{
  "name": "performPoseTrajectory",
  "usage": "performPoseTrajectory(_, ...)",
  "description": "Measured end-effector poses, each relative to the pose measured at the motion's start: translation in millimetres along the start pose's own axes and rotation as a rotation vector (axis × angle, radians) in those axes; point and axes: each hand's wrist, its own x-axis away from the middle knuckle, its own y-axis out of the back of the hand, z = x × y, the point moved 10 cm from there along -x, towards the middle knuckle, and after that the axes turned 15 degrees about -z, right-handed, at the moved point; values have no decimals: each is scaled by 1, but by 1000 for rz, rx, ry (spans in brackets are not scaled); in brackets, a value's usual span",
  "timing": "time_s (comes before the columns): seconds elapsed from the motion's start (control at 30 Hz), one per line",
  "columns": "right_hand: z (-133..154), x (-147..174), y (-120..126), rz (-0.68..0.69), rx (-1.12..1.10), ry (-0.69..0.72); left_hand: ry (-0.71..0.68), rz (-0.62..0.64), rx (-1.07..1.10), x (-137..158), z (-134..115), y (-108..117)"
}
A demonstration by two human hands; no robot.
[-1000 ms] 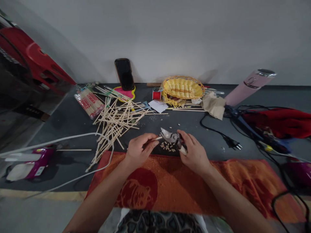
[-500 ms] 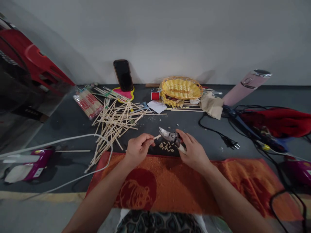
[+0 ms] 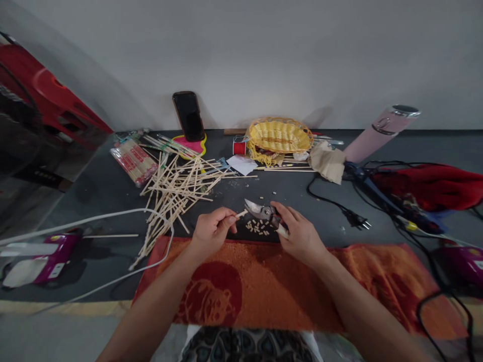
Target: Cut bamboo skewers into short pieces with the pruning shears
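Observation:
Between the thumb and fingers of my left hand [image 3: 214, 229] is a short wooden stick [image 3: 242, 214], its end poking out to the right. My right hand [image 3: 300, 232] is wrapped round the pale handles of the pruning shears [image 3: 266, 211]. The blades point left, spread apart, with the stick's tip at or between them; exact contact is too small to tell. Below the blades lie several short cut stick pieces [image 3: 258, 227] on the dark table. A loose heap of long wooden sticks [image 3: 181, 188] spreads left of my left hand.
An orange towel [image 3: 279, 286] lies along the front edge. Behind are a phone [image 3: 188, 116], a red thread spool [image 3: 239, 148], a yellow basket [image 3: 279, 136] and a pink flask [image 3: 383, 131]. A black plug cable [image 3: 339, 207] lies right; a white cable [image 3: 113, 213] curves at left.
The whole view has shifted slightly. Both hands keep nearly the same places, with the stick still at the shears' blades. No new cut is visible.

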Motion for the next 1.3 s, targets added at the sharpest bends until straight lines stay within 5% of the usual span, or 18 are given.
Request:
performPoseTrajectory(0.43, -1, -1, 1, 6, 37, -12, -18, -130, -71, 0, 6, 3)
performPoseTrajectory(1.3, 1, -1, 0, 33, 41, 47, 56, 57, 92, 1, 5, -5)
